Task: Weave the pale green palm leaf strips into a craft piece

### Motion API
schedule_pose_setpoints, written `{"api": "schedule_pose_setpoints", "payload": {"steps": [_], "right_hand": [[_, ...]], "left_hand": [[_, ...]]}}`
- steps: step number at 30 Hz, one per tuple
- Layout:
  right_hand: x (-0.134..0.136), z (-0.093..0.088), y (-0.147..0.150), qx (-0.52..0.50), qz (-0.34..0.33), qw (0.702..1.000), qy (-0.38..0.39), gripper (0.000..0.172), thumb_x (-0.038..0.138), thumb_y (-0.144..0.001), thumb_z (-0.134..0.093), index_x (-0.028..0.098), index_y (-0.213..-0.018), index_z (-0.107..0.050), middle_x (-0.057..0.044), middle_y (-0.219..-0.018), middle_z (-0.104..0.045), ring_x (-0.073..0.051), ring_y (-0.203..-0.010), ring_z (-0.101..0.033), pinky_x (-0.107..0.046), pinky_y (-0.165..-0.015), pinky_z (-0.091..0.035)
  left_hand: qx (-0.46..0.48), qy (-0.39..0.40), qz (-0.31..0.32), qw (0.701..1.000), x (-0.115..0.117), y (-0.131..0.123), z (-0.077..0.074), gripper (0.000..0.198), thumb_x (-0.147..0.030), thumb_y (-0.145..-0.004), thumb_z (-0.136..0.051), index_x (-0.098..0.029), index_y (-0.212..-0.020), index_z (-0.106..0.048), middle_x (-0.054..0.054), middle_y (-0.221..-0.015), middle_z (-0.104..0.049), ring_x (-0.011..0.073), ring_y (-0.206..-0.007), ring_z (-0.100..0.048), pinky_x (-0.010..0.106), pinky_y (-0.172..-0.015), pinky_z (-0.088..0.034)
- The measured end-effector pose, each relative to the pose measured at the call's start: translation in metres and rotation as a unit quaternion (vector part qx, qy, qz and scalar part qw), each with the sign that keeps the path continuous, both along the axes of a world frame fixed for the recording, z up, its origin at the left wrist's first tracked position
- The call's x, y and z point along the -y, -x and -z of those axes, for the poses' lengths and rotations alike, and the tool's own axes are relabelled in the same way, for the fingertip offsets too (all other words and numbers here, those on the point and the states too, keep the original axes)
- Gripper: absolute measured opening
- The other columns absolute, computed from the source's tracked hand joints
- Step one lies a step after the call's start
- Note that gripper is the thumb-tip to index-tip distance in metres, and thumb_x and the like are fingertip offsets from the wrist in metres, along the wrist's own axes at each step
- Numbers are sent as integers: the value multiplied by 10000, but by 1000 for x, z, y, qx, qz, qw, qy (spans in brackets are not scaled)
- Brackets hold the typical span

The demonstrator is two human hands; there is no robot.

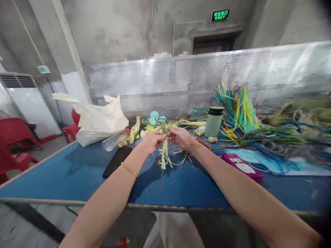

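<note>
Both my hands meet above the middle of the blue table. My left hand and my right hand are closed, pinching a small bundle of pale green and yellow leaf strips between them. The loose ends of the strips hang down toward the table top. A thin bead bracelet sits on my left wrist.
A black phone lies left of my hands, with a clear plastic bottle and a white bag behind it. A green flask, coloured strips, a magenta box and more leaves are at right. Red chairs stand at left.
</note>
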State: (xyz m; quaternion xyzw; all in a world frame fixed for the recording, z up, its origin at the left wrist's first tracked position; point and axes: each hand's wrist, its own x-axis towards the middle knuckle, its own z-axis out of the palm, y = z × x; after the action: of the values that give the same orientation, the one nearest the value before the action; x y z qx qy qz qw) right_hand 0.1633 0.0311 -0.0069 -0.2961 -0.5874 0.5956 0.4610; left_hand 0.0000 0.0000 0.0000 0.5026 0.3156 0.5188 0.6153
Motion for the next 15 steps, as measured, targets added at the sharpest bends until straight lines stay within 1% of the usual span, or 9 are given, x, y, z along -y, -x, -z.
{"api": "schedule_pose_setpoints", "payload": {"steps": [1, 3, 4, 5, 6, 7, 9, 12, 15], "right_hand": [[-3, -2, -4, 51, 56, 997, -27, 186, 322, -785, -638, 165, -719, -564, -51, -709, -632, -134, -582, -563, -283, -600, -476], [-9, -8, -12, 146, 120, 979, -71, 177, 301, -765, -652, 160, -693, -571, -49, -686, -625, -141, -603, -559, -280, -611, -464], [-10, -11, -16, 193, 201, 951, -135, 174, 278, -747, -657, 162, -660, -562, -30, -655, -600, -130, -602, -530, -262, -608, -439], [-10, -14, -18, 234, 260, 916, -198, 160, 258, -726, -662, 160, -646, -564, -21, -656, -588, -127, -624, -516, -254, -623, -420], [-9, -17, -20, 262, 297, 883, -251, 150, 261, -730, -645, 157, -649, -572, -15, -659, -580, -127, -641, -503, -251, -635, -401], [-7, -20, -20, 289, 299, 864, -285, 173, 280, -746, -615, 155, -635, -574, -7, -634, -558, -122, -627, -478, -249, -618, -376], [0, -24, -17, 334, 227, 859, -316, 269, 353, -792, -548, 154, -613, -571, 15, -574, -506, -106, -569, -427, -245, -561, -324], [10, -24, -8, 403, 155, 845, -316, 427, 474, -790, -537, 162, -504, -484, 37, -482, -396, -83, -495, -344, -250, -497, -234], [16, -20, 0, 410, 106, 853, -307, 407, 453, -753, -575, 157, -488, -489, 34, -465, -421, -81, -481, -357, -243, -480, -229]], "left_hand": [[-10, 11, -6, 1000, 0, 0, 0, 204, -67, -638, -744, -113, -589, -551, 2, -548, -599, 81, -484, -549, 214, -518, -453], [-26, 24, -15, 999, 0, -1, 0, 188, -62, -650, -742, -110, -606, -565, 12, -568, -616, 94, -517, -578, 229, -555, -481], [-34, 29, -27, 999, 1, -1, 0, 181, -55, -659, -735, -108, -611, -569, 19, -581, -624, 103, -536, -594, 241, -574, -496], [-40, 29, -35, 998, 1, -2, 0, 150, -38, -665, -727, -101, -642, -593, 27, -606, -638, 109, -555, -609, 252, -592, -508], [-43, 23, -41, 998, 2, -2, -1, 123, -22, -674, -716, -95, -682, -617, 33, -633, -650, 113, -569, -618, 263, -611, -520], [-49, 20, -49, 997, 3, -3, -2, 116, -5, -679, -705, -89, -704, -628, 36, -643, -654, 115, -569, -621, 276, -624, -531], [-68, 5, -64, 996, 4, -3, -3, 108, 12, -692, -690, -78, -720, -639, 38, -636, -651, 112, -549, -616, 291, -634, -544], [-109, -24, -90, 990, 6, -3, -5, 99, -4, -712, -688, -77, -686, -626, 32, -587, -636, 106, -512, -603, 277, -605, -540], [-162, -57, -107, 979, 6, -1, -7, 162, -31, -744, -666, -90, -619, -582, 25, -536, -613, 96, -464, -577, 223, -506, -473]]}}
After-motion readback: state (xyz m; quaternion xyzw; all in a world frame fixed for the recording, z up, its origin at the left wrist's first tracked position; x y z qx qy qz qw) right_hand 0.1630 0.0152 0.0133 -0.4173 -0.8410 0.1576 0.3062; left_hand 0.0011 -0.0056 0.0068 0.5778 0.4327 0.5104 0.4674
